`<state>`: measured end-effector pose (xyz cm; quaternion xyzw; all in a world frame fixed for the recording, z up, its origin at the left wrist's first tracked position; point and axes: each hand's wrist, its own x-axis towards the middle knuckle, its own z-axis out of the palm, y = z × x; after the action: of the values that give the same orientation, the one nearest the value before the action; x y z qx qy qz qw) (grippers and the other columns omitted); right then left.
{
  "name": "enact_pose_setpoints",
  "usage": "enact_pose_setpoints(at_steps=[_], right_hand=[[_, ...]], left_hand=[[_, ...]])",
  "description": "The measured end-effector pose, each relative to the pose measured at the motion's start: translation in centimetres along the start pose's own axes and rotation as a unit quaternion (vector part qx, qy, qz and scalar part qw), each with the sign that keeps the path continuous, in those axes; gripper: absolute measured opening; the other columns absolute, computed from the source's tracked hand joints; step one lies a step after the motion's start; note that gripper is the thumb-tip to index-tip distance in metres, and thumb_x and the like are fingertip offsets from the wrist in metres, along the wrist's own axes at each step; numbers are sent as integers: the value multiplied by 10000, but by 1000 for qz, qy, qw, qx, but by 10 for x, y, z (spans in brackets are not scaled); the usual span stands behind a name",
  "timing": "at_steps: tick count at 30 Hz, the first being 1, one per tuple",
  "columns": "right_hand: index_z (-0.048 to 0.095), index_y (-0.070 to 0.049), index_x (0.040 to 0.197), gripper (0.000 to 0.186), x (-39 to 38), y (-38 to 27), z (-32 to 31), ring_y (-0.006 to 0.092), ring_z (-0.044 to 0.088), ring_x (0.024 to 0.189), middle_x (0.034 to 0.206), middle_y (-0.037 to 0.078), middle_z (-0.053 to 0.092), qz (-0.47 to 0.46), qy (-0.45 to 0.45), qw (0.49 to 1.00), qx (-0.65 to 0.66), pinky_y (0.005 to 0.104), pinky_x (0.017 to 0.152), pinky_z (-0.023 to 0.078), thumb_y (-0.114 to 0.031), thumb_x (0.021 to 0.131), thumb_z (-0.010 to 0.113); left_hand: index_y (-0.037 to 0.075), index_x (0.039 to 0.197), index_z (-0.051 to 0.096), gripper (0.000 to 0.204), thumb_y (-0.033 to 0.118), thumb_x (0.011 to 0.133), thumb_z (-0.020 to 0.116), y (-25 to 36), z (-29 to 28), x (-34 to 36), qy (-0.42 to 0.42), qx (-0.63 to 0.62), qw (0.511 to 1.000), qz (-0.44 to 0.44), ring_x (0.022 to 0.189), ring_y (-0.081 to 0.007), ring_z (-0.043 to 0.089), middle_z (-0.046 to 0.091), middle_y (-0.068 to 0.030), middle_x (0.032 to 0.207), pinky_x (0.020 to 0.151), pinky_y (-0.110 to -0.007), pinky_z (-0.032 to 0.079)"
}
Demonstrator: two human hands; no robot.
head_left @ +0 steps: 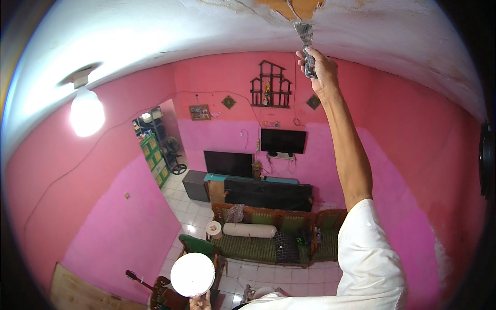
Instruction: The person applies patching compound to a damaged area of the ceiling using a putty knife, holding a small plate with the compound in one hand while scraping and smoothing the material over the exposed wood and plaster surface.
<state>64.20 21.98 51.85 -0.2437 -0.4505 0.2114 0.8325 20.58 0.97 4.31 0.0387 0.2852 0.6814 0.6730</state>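
Note:
My right arm stretches up toward the ceiling, and my right hand [324, 70] is closed round the dark handle of a putty knife [305, 33]. The knife's smeared metal blade points up at the edge of an orange-brown bare patch [294, 7] in the white ceiling; whether it touches there I cannot tell. Low in the view, my left hand [200, 301] grips the lower rim of a round white disc-shaped thing [192, 275], perhaps a lid or a shallow tub. Its face looks plain and bright. Most of that hand's fingers are hidden behind it.
A lit bulb [87, 111] hangs from the ceiling at left. Below me stand a green-cushioned wooden sofa [248, 250], a white bucket [214, 230], a guitar [168, 297] and a black television [229, 164]. A second screen [283, 141] and a dark shelf [270, 85] hang on the pink wall.

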Motion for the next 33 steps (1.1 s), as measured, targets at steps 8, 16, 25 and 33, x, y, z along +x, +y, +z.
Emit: enact_pose_setpoints(at_steps=[8, 16, 25, 33], right_hand=[[561, 45, 931, 225, -57, -23, -3, 158, 568, 501, 776, 151, 628, -53, -45, 997, 17, 248, 413, 439, -135, 800, 594], [578, 33, 946, 238, -30, 30, -17, 135, 560, 504, 750, 125, 626, 2, -29, 999, -37, 237, 425, 442, -149, 796, 609], [565, 49, 940, 247, -14, 21, 11, 154, 574, 522, 766, 150, 623, 8, -21, 1000, 14, 259, 440, 457, -124, 773, 625], [539, 99, 936, 241, -61, -16, 39, 168, 539, 448, 695, 141, 588, -14, -40, 998, 46, 267, 390, 433, -88, 787, 568]], left_hand=[[-79, 1266, 311, 452, -51, 829, 425, -1, 4, -1, -5, 6, 1000, 1, 1129, -280, 451, 458, -190, 1223, 1069, -429, 270], [-72, 1262, 321, 431, -29, 844, 417, -2, 11, 2, 13, -4, 1000, -7, 1110, -275, 463, 474, -192, 1197, 1060, -419, 291], [-66, 1260, 328, 445, -23, 834, 446, -15, -14, 7, -44, -32, 999, 0, 1073, -277, 494, 502, -184, 1165, 1054, -412, 299], [-65, 1267, 313, 465, -46, 820, 442, -15, -26, 10, -87, -20, 996, 6, 1088, -274, 480, 495, -182, 1168, 1053, -416, 297]])
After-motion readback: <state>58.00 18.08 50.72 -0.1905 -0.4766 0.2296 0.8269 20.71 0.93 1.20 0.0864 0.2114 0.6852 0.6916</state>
